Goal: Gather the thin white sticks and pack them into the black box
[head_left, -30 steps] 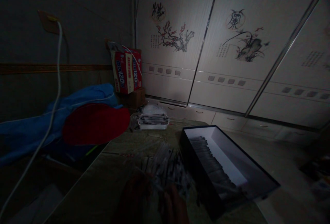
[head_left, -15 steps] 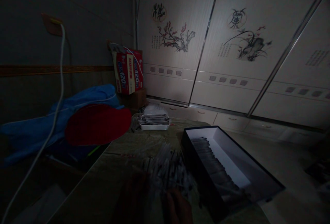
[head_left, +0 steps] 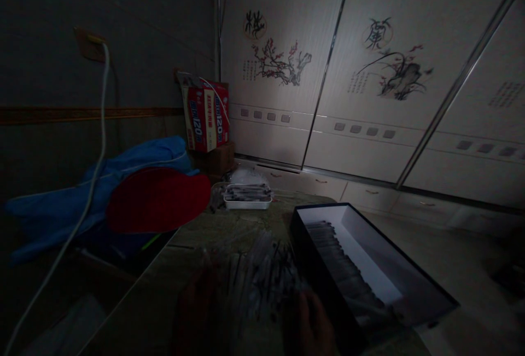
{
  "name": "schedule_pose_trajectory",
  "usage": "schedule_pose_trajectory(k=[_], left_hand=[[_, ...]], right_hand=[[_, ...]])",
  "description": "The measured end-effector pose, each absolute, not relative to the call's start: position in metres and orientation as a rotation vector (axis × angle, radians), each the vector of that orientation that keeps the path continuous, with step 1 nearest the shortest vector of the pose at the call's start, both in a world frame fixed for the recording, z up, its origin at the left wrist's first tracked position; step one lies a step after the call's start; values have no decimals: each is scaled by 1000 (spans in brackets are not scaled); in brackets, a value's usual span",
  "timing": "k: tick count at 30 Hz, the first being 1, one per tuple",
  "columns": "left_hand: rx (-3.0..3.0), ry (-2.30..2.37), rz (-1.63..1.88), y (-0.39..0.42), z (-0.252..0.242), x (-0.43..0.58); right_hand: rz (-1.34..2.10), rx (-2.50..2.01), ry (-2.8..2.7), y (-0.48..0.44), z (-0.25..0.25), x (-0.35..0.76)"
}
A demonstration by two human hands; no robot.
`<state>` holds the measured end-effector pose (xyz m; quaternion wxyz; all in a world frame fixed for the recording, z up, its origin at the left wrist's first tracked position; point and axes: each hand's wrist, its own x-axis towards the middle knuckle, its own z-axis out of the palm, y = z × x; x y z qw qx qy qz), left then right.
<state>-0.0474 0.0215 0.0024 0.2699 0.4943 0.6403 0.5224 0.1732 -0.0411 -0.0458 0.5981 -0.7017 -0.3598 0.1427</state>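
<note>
A loose heap of thin clear and dark sticks, like pens or tubes, [head_left: 262, 279] lies on the greenish tabletop [head_left: 164, 290]. At its left edge is my left hand [head_left: 197, 301], dark and blurred, its fingertips near the sticks. My right hand [head_left: 309, 317] is at the heap's lower right, fingers curled, close to the black box. What either hand holds is too dark to make out. The open black box with a white inside [head_left: 369, 257] stands on the right, with a row of similar sticks [head_left: 340, 263] along its left side.
A white tray [head_left: 248, 204] filled with sticks sits at the table's back, a clear plastic bag behind it. On the left are a red round cushion [head_left: 158, 200], blue cloth [head_left: 135, 159] and a white cable [head_left: 98, 170]. A red carton [head_left: 207, 118] stands before the sliding doors.
My right hand has moved right, toward the black box. My left hand has shifted slightly left, so the hands are farther apart. The view has tilted a little.
</note>
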Motion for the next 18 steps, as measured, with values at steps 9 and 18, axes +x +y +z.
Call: schedule_pose_trajectory(k=[9,18], left_hand=[[1471,1692,1343,11,12,-23],[1484,1774,1366,8,13,-21]], right_hand=[[457,-1669,-774,-34,-52,205],[323,-1653,-865,-36,-38,198]])
